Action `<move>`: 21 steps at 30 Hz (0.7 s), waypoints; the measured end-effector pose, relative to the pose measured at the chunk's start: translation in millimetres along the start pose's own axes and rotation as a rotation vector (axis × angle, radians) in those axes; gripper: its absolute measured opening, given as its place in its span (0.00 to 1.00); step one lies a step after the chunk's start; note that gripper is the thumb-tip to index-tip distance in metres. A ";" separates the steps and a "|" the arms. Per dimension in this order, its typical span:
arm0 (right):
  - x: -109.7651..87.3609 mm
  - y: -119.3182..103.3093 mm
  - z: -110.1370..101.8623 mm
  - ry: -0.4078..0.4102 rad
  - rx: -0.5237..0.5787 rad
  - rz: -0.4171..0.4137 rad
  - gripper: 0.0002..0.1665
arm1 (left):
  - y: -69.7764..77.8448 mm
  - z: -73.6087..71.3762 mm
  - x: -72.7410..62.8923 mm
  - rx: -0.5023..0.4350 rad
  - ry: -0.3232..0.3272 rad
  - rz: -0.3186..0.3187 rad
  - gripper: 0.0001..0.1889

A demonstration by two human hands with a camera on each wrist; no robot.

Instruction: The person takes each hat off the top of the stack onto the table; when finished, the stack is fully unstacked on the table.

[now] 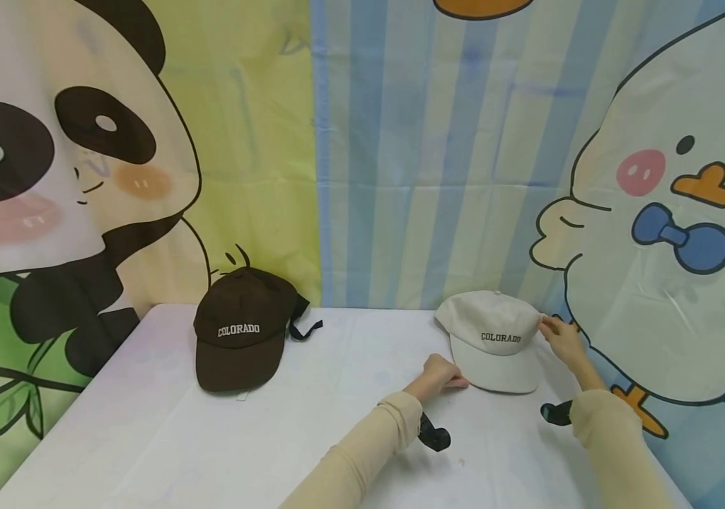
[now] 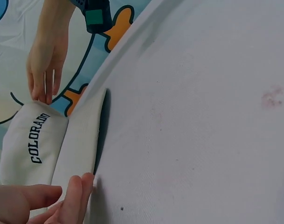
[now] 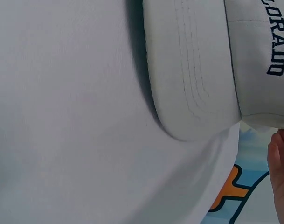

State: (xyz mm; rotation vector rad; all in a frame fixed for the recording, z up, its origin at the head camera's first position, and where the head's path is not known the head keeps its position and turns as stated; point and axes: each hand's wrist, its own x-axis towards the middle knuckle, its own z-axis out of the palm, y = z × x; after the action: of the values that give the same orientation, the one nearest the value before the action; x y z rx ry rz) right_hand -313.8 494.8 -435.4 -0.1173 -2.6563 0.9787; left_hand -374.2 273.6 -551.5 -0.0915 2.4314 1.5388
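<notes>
A cream cap (image 1: 496, 346) with dark COLORADO lettering rests on the white table, its brim toward me. My left hand (image 1: 441, 371) is at the left corner of its brim. In the left wrist view, thumb and bent fingers (image 2: 76, 198) hold the brim's end. My right hand (image 1: 564, 339) reaches the right side of the crown, its fairly straight fingertips touching the fabric. Those fingertips also show at the crown's edge in the right wrist view, beside the cap (image 3: 193, 70). A dark brown cap (image 1: 241, 332) with white COLORADO lettering sits farther left, untouched.
The white table (image 1: 349, 424) runs back to hanging cloths printed with a panda (image 1: 114, 141) and a white bird (image 1: 655, 297). A dark strap (image 1: 301, 325) trails from the brown cap. Black wrist cameras (image 1: 435, 435) show by both sleeves.
</notes>
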 end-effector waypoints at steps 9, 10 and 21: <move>9.7 -18.0 -10.0 -0.032 -0.255 -0.231 0.29 | 31.5 -84.6 -71.8 -0.303 -0.287 -0.016 0.07; 11.8 -20.7 -8.5 -0.049 -0.287 -0.297 0.30 | 29.4 -91.6 -74.2 -0.297 -0.307 0.004 0.08; 29.1 -21.6 22.8 0.044 -0.819 -1.136 0.36 | 4.6 -162.0 -84.1 -0.344 -0.420 0.081 0.15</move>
State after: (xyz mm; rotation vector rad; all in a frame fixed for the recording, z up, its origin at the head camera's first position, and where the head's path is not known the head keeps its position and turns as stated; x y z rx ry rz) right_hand -347.9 469.4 -430.5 1.0315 -2.2708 -0.4491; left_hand -324.2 123.3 -460.7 0.2444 1.8561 1.7870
